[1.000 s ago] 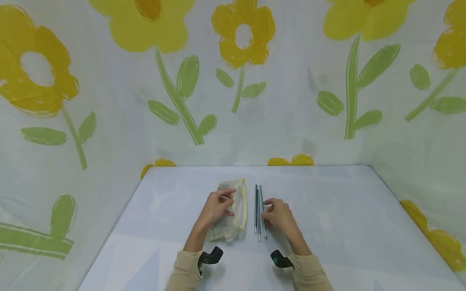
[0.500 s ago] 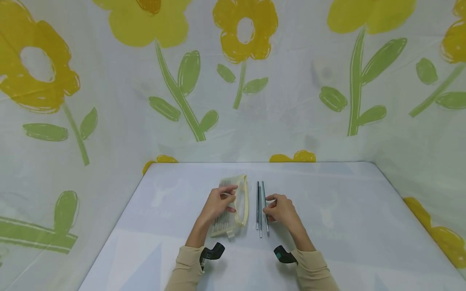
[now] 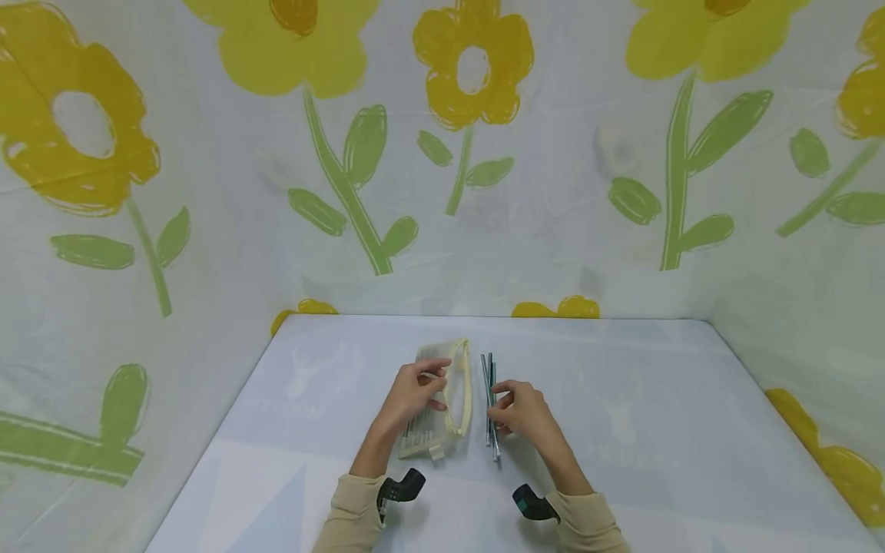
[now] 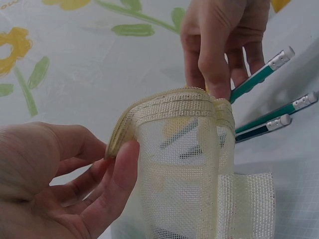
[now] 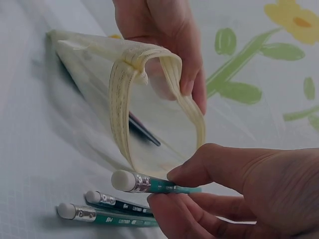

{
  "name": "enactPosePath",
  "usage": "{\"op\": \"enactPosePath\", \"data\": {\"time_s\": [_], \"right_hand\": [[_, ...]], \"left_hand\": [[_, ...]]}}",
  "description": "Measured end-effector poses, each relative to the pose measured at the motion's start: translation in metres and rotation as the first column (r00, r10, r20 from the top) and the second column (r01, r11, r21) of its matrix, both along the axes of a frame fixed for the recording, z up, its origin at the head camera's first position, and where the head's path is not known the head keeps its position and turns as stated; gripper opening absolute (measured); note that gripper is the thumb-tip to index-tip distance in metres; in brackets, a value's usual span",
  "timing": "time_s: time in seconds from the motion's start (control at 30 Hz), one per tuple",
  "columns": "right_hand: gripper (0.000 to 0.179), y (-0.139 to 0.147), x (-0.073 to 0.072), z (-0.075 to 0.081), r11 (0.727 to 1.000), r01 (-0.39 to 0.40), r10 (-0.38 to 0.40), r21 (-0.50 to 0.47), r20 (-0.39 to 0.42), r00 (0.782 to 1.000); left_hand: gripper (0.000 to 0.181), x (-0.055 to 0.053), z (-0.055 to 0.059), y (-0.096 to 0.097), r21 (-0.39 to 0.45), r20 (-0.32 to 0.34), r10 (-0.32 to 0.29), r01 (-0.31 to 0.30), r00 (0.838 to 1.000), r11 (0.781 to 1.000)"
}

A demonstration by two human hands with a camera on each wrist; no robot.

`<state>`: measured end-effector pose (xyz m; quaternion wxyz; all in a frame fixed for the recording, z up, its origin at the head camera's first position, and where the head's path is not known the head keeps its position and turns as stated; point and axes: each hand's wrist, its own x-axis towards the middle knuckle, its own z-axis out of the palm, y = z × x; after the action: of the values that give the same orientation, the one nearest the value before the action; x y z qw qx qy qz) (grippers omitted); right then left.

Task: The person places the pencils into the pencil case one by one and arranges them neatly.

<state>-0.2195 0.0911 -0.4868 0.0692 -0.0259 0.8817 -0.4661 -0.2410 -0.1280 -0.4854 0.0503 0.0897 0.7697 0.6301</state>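
Note:
My left hand (image 3: 409,395) pinches the opening edge of a pale yellow mesh zipper pouch (image 4: 174,112) between thumb and fingers, and its mouth gapes toward the right. Through the mesh and the mouth, a dark pencil (image 5: 144,129) shows inside. My right hand (image 3: 525,412) pinches a green pencil (image 5: 162,186) with a white eraser, close beside the pouch mouth. Two more eraser-tipped pencils lie on the table beneath it, one dark (image 5: 122,204) and one green (image 5: 107,217). The far end of the held pencil is hidden in the right wrist view.
A white table (image 3: 657,430) carries the pouch and pencils. Flower-printed cloth (image 3: 553,177) hangs behind it and at both sides. A fabric tab (image 4: 246,204) sticks out from the pouch. Black wrist cameras (image 3: 402,485) sit at both sleeves.
The right hand first shifts the green pencil slightly right of the others, then brings it left over them, nearer the pouch. The left hand keeps its pinch on the pouch edge.

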Motion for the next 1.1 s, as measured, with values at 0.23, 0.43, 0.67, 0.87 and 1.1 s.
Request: {"op": "enactPosePath", "data": {"time_s": [0.23,0.43,0.67,0.87,1.1], "right_hand": [[0.041,-0.006,0.003,-0.001,1.0,-0.013,0.013,-0.019,0.021,1.0],[0.041,-0.012,0.0,0.002,0.999,-0.029,0.029,-0.039,0.007,1.0],[0.041,-0.018,-0.006,0.01,0.998,-0.05,0.051,-0.036,0.02,0.999],[0.04,-0.024,-0.012,0.011,0.998,-0.046,0.047,-0.034,0.029,0.998],[0.042,-0.028,-0.02,0.01,0.994,-0.021,0.028,-0.104,0.066,0.997]], "left_hand": [[0.038,0.004,0.0,-0.001,0.001,0.011,0.006,-0.006,1.0,1.0],[0.037,0.003,0.001,-0.001,0.0,0.018,0.009,-0.009,1.0,1.0],[0.035,0.001,0.005,0.0,-0.003,0.01,0.012,-0.012,1.0,1.0],[0.037,0.002,0.005,0.0,-0.002,0.007,0.013,-0.013,1.0,1.0],[0.036,0.003,0.006,-0.001,-0.002,0.011,0.013,-0.013,1.0,1.0]]}}
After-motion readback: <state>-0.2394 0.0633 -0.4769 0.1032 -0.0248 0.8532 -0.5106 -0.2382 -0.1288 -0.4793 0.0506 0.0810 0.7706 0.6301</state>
